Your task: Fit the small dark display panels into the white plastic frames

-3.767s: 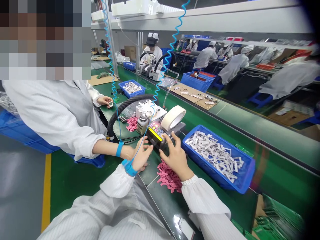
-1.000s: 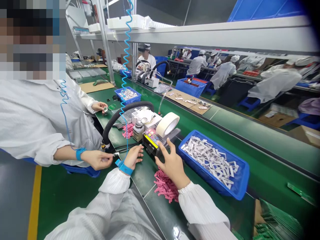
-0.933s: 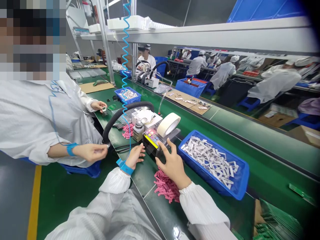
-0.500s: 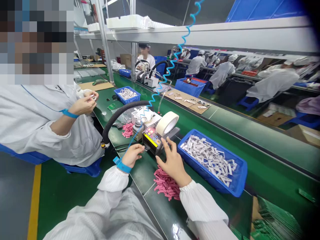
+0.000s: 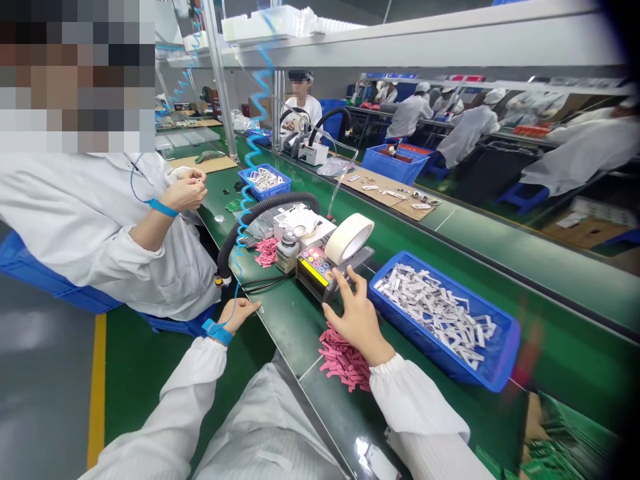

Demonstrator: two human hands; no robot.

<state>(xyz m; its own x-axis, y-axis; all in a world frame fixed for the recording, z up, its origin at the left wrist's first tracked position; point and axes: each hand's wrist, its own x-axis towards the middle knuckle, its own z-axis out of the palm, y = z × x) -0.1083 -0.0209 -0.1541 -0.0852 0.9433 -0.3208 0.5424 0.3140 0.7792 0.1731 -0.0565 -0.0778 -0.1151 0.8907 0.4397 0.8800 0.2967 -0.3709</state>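
Note:
My left hand [image 5: 239,315], with a blue wrist strap [image 5: 218,331] and coiled cord, is at the table's near edge. Its thumb and fingers are pressed together; anything between them is too small to make out. My right hand [image 5: 356,317] is open, its fingers spread, with the fingertips at the button panel of an automatic tape dispenser [image 5: 314,275]. A roll of cream tape [image 5: 350,238] stands on that machine. Under and beside my right hand lies a pile of pink strips [image 5: 343,363]. To its right, a blue bin [image 5: 505,363] holds many small white frame-like parts [image 5: 435,310].
A co-worker [image 5: 165,247] sits at the left, both hands on a small part. Behind the dispenser are a bottle [image 5: 287,253], a black hose [image 5: 230,247] and more pink strips [image 5: 266,252]. Green circuit boards [image 5: 565,433] lie at lower right; a cardboard sheet [image 5: 387,193] is beyond.
My left hand has drawn away from the dispenser's front, left and toward me, to the table edge. My right hand stays by the buttons. The view has shifted slightly.

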